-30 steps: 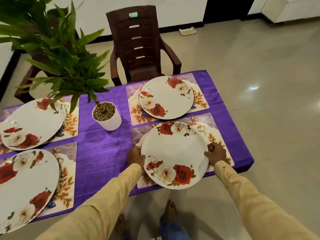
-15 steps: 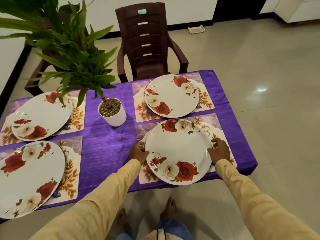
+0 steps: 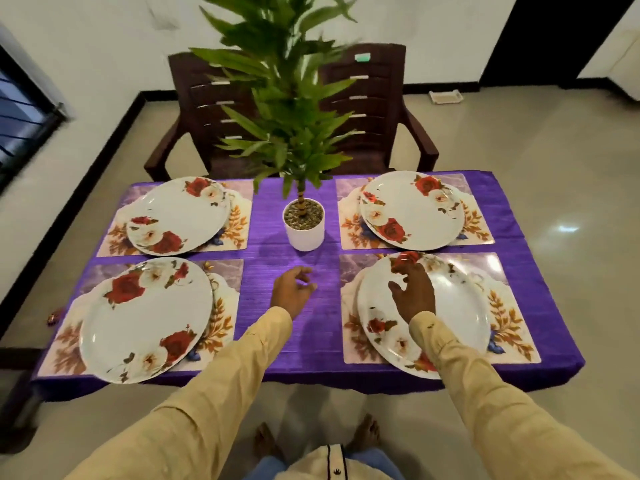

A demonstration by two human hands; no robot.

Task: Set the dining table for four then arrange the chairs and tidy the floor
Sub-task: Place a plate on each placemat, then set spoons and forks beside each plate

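A white pot (image 3: 304,237) stood in the middle of the table (image 3: 287,355), which was covered in purple cloth. The pot was filled to its rim with small pebbles (image 3: 303,216), and a leafy green plant (image 3: 291,109) rose from them. Four flowered plates held nothing, and each lay on its own placemat (image 3: 512,299): the far left plate (image 3: 176,216), the far right plate (image 3: 412,211), the near left plate (image 3: 145,317) and the near right plate (image 3: 460,313).

The left hand (image 3: 292,292) was released, with its fingers loosely curled round nothing. It was over the bare cloth between the two near plates, on the near side of the pot. The right hand (image 3: 414,292) had its fingers spread and grasped nothing. It was over the near right plate, but whether it touched the plate could not be told. That hand and its sleeve (image 3: 460,355) hid part of the plate's roses.

The plant's leaves covered much of the two brown chairs at the far side, the left chair (image 3: 201,109) and the right chair (image 3: 381,98). The top of the plant was blurred and cut off. A small red thing (image 3: 52,318) on the floor at the left was too small to make out. A pale tray (image 3: 445,97) lay by the far wall.
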